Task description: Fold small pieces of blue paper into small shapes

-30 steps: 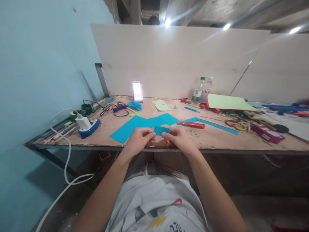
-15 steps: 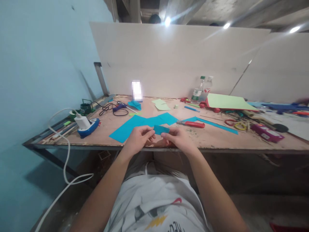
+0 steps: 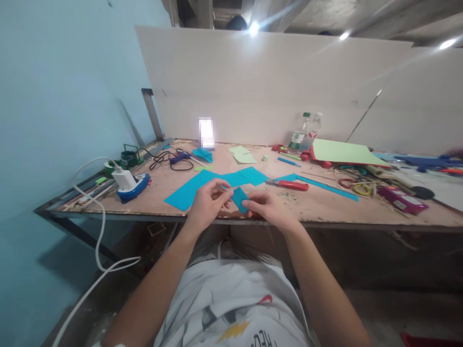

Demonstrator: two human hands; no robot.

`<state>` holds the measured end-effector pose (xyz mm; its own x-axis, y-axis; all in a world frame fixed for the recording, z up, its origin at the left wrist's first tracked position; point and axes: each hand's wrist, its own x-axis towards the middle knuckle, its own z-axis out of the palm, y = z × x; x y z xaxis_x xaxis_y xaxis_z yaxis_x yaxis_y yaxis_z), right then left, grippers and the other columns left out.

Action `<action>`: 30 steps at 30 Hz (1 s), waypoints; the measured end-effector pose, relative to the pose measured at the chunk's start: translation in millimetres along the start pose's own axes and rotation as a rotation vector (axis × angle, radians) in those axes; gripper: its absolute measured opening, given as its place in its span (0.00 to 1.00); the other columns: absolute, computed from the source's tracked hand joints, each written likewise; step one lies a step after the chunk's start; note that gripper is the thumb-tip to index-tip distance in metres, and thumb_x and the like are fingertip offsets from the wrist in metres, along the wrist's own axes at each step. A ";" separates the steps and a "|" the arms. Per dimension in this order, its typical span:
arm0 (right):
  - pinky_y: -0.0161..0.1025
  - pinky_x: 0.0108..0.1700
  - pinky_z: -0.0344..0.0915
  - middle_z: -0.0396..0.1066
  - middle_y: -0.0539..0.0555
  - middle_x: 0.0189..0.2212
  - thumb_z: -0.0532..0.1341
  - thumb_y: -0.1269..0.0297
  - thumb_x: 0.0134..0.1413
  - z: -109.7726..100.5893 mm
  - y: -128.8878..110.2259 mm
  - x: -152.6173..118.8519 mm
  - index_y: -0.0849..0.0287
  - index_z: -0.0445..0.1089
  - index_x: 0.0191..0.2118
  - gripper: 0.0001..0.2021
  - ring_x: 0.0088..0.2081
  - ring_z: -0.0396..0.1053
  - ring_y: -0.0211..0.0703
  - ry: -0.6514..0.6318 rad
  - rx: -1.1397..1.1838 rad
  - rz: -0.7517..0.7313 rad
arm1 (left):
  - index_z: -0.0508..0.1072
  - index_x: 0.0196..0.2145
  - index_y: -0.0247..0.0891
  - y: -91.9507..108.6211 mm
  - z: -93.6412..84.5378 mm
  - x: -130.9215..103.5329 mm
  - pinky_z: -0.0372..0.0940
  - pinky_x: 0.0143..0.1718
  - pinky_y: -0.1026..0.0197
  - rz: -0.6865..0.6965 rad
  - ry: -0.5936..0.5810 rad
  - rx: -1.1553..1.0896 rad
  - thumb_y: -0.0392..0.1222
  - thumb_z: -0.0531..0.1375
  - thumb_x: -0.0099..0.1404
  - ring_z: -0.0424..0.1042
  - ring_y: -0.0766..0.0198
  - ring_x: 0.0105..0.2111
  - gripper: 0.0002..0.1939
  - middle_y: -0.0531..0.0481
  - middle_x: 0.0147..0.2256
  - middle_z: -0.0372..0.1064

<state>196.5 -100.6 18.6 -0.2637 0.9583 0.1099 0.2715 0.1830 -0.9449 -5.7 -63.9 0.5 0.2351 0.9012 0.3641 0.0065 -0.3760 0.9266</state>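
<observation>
Hands (image 3: 237,205) (2, fingertips pinching 1 small blue piece (image 3: 239,199)); 2 bottles (image 3: 304,133), 1 red-handled knife (image 3: 292,185) beyond.

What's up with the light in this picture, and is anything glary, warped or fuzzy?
Head view: one ceiling light throws streaky glare; the bright screen is washed out and blocky; a slanting shadow marks the blue wall; below the table it's dim; the wide view looks stretched toward its edges; the blue piece looks slightly soft.
</observation>
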 end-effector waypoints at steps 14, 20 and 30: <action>0.40 0.35 0.65 0.77 0.54 0.26 0.64 0.50 0.59 -0.2 1.2 1.8 0.60 0.77 0.29 0.18 0.31 0.71 0.45 0.133 -0.123 -0.122 | 0.82 0.35 0.39 -0.8 4.4 -5.8 0.73 0.39 0.58 0.080 0.039 0.162 0.48 0.68 0.62 0.78 0.56 0.36 0.10 0.47 0.35 0.81; 0.40 0.35 0.62 0.76 0.54 0.25 0.63 0.51 0.62 -1.3 8.4 4.1 0.60 0.77 0.28 0.18 0.30 0.69 0.45 0.200 -0.179 -0.133 | 0.81 0.34 0.39 -4.0 5.1 -7.0 0.74 0.36 0.59 0.098 0.082 0.175 0.47 0.68 0.63 0.79 0.57 0.34 0.09 0.49 0.33 0.81; 0.40 0.37 0.59 0.70 0.52 0.26 0.61 0.52 0.62 0.1 7.7 5.8 0.60 0.75 0.29 0.17 0.32 0.65 0.44 0.151 -0.224 -0.196 | 0.85 0.42 0.39 -4.9 7.3 -4.5 0.74 0.42 0.54 0.108 0.033 0.226 0.48 0.70 0.62 0.82 0.53 0.37 0.13 0.45 0.39 0.84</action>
<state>197.0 -93.7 11.9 -0.1959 0.9186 0.3432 0.4298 0.3950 -0.8119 0.3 -67.7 -6.4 0.2145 0.8581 0.4665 0.2015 -0.5062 0.8385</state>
